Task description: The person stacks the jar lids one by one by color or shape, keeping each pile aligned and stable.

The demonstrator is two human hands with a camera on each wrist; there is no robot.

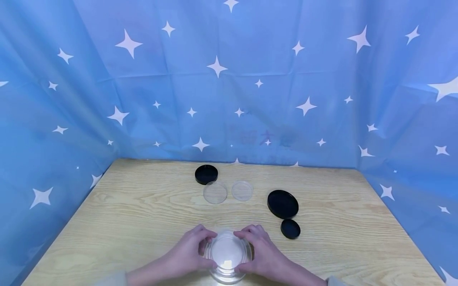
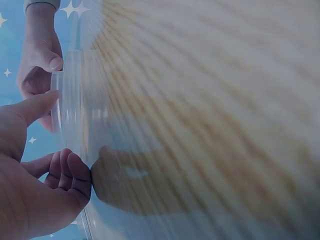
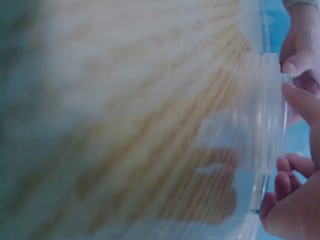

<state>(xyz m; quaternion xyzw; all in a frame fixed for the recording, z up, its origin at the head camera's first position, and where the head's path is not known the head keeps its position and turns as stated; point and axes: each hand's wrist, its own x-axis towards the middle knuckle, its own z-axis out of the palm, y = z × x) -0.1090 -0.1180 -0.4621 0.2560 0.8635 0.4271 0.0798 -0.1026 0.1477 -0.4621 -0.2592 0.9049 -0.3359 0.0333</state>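
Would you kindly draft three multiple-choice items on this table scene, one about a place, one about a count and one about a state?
1. Where does the large black lid lie?
A. right of the two small clear dishes
B. under the left hand
C. at the table's left edge

2. How many black lids are on the table?
A. one
B. three
C. five

3. What are the hands doing?
A. resting flat on bare wood
B. both gripping the clear round container
C. each lifting a black lid

Answers:
1 A, it lies right of the clear dishes, beside the small black lid.
2 B, a third black lid lies at the back.
3 B, the left hand and right hand curl round the clear round container.
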